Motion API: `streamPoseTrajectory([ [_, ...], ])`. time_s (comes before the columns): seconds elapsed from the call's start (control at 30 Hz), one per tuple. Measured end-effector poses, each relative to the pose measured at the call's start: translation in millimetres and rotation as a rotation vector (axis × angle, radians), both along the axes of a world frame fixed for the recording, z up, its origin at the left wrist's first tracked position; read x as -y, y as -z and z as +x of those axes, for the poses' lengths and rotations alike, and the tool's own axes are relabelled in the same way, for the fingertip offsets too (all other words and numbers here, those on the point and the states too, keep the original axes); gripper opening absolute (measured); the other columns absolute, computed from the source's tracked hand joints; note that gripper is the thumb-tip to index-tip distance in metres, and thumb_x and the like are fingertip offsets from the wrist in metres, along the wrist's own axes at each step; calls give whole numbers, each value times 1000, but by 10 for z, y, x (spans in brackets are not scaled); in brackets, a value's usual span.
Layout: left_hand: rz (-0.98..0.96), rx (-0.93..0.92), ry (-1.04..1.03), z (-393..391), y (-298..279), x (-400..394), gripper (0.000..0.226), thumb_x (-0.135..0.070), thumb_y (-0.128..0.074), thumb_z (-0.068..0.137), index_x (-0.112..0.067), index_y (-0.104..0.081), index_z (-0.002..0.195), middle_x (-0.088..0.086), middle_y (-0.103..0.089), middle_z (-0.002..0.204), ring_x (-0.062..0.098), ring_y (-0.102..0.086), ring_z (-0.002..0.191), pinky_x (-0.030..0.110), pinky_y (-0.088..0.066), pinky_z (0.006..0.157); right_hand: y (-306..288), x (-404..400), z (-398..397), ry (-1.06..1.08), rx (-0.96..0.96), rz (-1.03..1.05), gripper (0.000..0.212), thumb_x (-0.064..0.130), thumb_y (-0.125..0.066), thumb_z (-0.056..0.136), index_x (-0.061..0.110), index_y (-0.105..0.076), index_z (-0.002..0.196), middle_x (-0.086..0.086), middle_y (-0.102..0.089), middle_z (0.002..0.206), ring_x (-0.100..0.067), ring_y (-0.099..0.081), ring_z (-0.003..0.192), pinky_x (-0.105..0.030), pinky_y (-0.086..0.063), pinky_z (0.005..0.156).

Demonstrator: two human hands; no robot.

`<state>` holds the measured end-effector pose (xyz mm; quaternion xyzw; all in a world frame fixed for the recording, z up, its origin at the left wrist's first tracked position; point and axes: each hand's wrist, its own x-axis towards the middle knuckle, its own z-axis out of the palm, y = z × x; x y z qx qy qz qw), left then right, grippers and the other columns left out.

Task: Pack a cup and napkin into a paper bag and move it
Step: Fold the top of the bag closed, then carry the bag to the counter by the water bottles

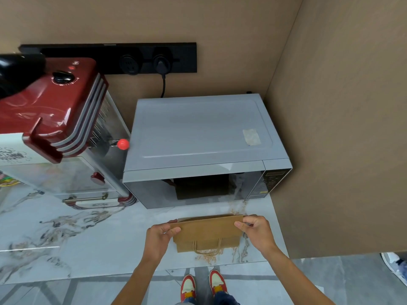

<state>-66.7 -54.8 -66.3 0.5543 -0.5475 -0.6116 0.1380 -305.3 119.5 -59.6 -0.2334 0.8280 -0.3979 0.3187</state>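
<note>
A brown paper bag (207, 233) with twisted paper handles lies near the front edge of the marble counter (88, 234), its handles toward me. My left hand (159, 237) pinches the bag's far left corner. My right hand (256, 231) pinches its far right corner. The bag looks nearly flat, with its far edge slightly lifted. No cup or napkin is visible.
A grey microwave (202, 137) stands just behind the bag against the right wall (341, 128). A red and chrome appliance (55, 119) occupies the left back. A black socket strip (123, 59) with a plugged cable runs along the wall. My shoes (202, 285) show below the counter edge.
</note>
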Motion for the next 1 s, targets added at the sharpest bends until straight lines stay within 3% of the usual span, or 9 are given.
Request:
streamPoseTrajectory([
  [0.1, -70, 17, 20, 12, -103, -36, 5, -10, -75, 84, -13, -79, 85, 0, -76, 95, 24, -69, 92, 31, -51, 88, -47, -10, 46, 24, -47, -23, 58, 14, -81, 81, 31, -47, 37, 11, -44, 55, -10, -43, 57, -20, -37, 58],
  [0.2, -182, 15, 104, 45, -289, -5, 20, -12, -74, 86, -20, -75, 67, -5, -74, 95, 18, -68, 89, 29, -50, 84, -184, -13, 45, 38, -35, -66, 55, 14, -80, 81, 21, -43, 41, 5, -41, 59, -15, -41, 57, -22, -37, 58],
  [0.37, -364, -25, 144, 76, -776, 105, 53, -13, -77, 83, -25, -46, 41, -13, -39, 46, 6, -36, 46, 16, -35, 52, -649, 26, -19, 40, -69, -158, 51, 13, -82, 79, 21, -47, 43, 5, -48, 70, -4, -41, 53, -18, -36, 57],
  [0.43, -393, -91, 151, 69, -1010, 159, 55, -10, -76, 83, -26, -51, 37, -13, -41, 39, 3, -38, 40, 8, -32, 46, -921, 62, -48, 33, -87, -219, 50, 9, -83, 78, 26, -53, 42, 4, -52, 74, 1, -48, 57, -16, -36, 62],
  [0.57, -387, -223, 133, 15, -1513, 320, 57, -15, -77, 82, -17, -34, 45, -6, -28, 51, 11, -29, 50, 23, -26, 51, -1500, 163, -88, 1, -76, -380, 52, 3, -80, 79, 24, -50, 42, 5, -48, 69, -1, -46, 58, -21, -37, 64],
  [0.7, -352, -388, 117, -60, -2098, 442, 56, -25, -81, 74, 10, -40, 57, 9, -42, 62, 20, -41, 60, 32, -34, 65, -2025, 240, -132, -8, 30, -525, 19, 3, -74, 85, -1, -69, 67, -14, -69, 74, -22, -63, 69, -40, -51, 68],
  [0.83, -424, -489, 138, -146, -2732, 555, 41, -20, -79, 77, 10, -57, 59, 10, -62, 63, 19, -62, 65, 36, -46, 77, -2586, 371, -177, 3, 12, -651, 10, 6, -71, 87, 9, -80, 82, -13, -79, 81, -18, -73, 76, -29, -58, 74],
  [0.93, -502, -539, 120, -230, -3137, 637, 45, -19, -78, 80, 16, -53, 66, 9, -58, 60, 19, -56, 58, 34, -49, 65, -3005, 478, -219, -8, -32, -713, 14, 8, -72, 88, 15, -81, 79, -6, -80, 81, -13, -73, 75, -26, -58, 76],
  [1.0, -517, -563, 108, -276, -3363, 673, 30, -16, -77, 80, 5, -67, 62, 5, -67, 61, 20, -60, 55, 27, -46, 49, -3247, 525, -236, -8, -45, -758, 16, 6, -71, 88, 14, -81, 78, -5, -80, 80, -12, -74, 75, -25, -59, 73],
])
